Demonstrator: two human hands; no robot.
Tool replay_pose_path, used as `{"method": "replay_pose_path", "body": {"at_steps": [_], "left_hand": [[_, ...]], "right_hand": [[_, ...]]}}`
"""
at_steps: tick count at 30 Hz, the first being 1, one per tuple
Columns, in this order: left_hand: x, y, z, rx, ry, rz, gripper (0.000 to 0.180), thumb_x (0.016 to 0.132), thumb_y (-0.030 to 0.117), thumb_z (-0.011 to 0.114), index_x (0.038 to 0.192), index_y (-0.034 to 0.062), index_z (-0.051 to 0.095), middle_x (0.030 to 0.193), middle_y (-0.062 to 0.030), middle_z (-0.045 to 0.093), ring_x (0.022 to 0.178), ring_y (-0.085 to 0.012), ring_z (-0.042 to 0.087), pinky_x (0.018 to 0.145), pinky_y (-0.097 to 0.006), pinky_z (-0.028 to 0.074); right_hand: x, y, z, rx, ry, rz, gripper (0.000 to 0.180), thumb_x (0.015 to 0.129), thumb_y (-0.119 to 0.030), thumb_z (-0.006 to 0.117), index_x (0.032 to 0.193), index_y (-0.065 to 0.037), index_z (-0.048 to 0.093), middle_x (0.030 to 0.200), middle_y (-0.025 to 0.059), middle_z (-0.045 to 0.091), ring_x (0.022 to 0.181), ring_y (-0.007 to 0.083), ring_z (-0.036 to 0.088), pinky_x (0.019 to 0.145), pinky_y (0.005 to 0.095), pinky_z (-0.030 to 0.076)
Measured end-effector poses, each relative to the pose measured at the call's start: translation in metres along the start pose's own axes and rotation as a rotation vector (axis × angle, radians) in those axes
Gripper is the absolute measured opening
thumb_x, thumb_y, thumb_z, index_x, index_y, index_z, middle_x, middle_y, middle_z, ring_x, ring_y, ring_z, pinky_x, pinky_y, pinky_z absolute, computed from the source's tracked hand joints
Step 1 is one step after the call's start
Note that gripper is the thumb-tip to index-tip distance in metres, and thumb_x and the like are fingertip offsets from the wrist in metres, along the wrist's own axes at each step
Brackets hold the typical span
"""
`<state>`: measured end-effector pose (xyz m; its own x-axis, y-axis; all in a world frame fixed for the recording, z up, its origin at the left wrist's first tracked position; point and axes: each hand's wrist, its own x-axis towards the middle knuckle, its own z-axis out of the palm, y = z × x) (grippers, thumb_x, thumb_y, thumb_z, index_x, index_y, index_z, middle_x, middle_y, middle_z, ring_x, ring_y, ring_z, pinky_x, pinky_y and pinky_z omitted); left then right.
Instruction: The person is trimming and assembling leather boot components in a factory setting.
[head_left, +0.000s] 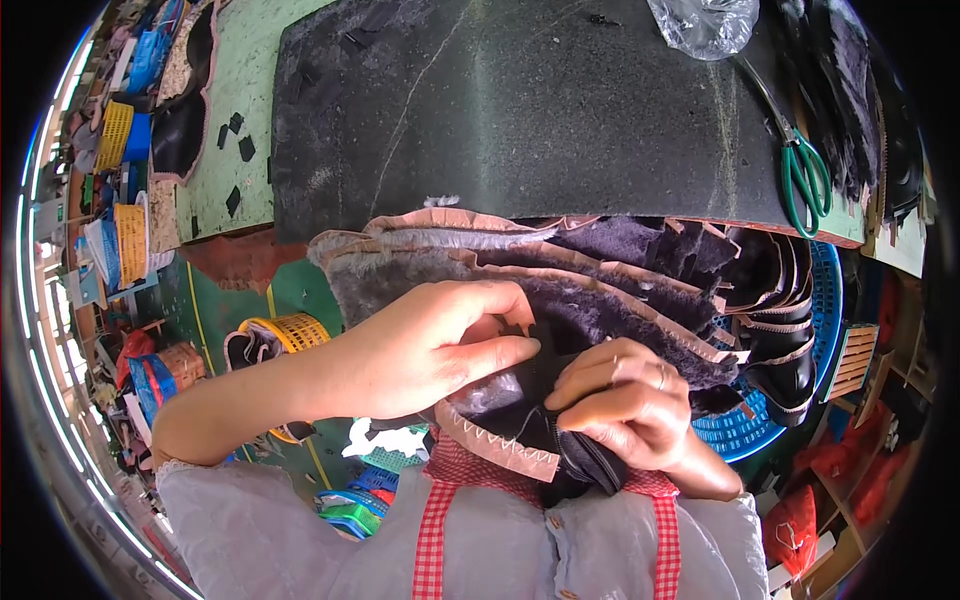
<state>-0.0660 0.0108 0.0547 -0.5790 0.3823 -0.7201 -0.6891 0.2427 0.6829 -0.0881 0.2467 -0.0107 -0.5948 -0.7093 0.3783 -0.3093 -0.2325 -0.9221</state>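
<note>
In the head view, a black boot upper (pixel 545 440) with a pink zigzag-stitched edge is held close to the chest, between both hands. The left hand (pixel 430 350) is closed in a pinch — thumb and forefinger nipped on the dark furry lining at the top of the upper. The right hand (pixel 625 405) is curled shut around the upper's lower side, fingers folded over the black material, just right of the left fingertips.

Directly beyond the hands, a stack of fur-lined pieces (pixel 560 270) hangs over the near edge of the table (pixel 250 90), touching the held upper. Farther out, past the right hand, green-handled scissors (pixel 805 175) lie on a black mat (pixel 520 110); a blue basket (pixel 800 400) of finished black pieces sits to that hand's right, a yellow basket (pixel 290 335) below the left forearm.

As a judgement: the lining could be pulled askew or slip from the pinch if the two hands tug unevenly, and the overhanging stack could be dragged off the table — it rests against the held piece.
</note>
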Motion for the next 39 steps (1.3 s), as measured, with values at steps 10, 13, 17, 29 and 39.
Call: {"method": "replay_pose_path", "body": {"at_steps": [10,13,17,29,39], "left_hand": [[0.003,0.003,-0.001,0.183,-0.068,0.066,0.019,0.097,0.014,0.063,0.102,-0.0042,0.063,0.084,0.0015,0.063,0.083,-0.0031,0.053,0.073,-0.023,0.047],[0.001,0.001,0.003,0.186,-0.032,0.086,0.018,0.098,0.014,0.062,0.098,-0.004,0.062,0.081,0.003,0.059,0.08,-0.0021,0.049,0.069,-0.023,0.045],[0.002,0.002,0.004,0.156,0.003,0.05,0.018,0.1,0.014,0.059,0.094,-0.003,0.06,0.079,0.004,0.054,0.078,-0.0012,0.044,0.066,-0.023,0.041],[0.003,-0.005,0.008,0.229,-0.008,0.099,0.019,0.102,0.015,0.055,0.094,-0.0024,0.058,0.078,0.0034,0.051,0.079,-0.0012,0.042,0.065,-0.023,0.041],[0.003,-0.005,0.001,0.169,-0.049,0.04,0.022,0.101,0.015,0.054,0.098,-0.0058,0.061,0.08,0.0013,0.054,0.08,-0.0023,0.044,0.067,-0.024,0.042]], "right_hand": [[0.002,-0.01,-0.012,0.192,-0.147,0.313,0.059,0.08,-0.009,0.078,0.132,0.002,0.054,0.113,0.012,0.065,0.09,0.0216,0.063,0.08,0.0344,0.05],[0.005,-0.011,-0.017,0.148,-0.207,0.241,0.042,0.079,-0.011,0.078,0.119,-0.003,0.064,0.095,0.0078,0.064,0.083,0.0215,0.061,0.079,0.0348,0.047],[0.004,-0.017,-0.008,-0.07,-0.142,0.182,0.023,0.076,-0.009,0.077,0.097,-0.005,0.07,0.095,0.0068,0.059,0.087,0.0226,0.063,0.076,0.0349,0.052],[0.002,-0.002,0.013,-0.151,0.108,0.119,0.026,0.072,-0.009,0.083,0.089,0.0,0.067,0.082,0.0099,0.06,0.073,0.0225,0.057,0.065,0.0319,0.046],[0.017,-0.015,-0.022,0.156,-0.272,0.32,0.033,0.092,0.0,0.048,0.123,0.003,0.06,0.093,0.0116,0.054,0.079,0.0236,0.054,0.077,0.0348,0.047]]}}
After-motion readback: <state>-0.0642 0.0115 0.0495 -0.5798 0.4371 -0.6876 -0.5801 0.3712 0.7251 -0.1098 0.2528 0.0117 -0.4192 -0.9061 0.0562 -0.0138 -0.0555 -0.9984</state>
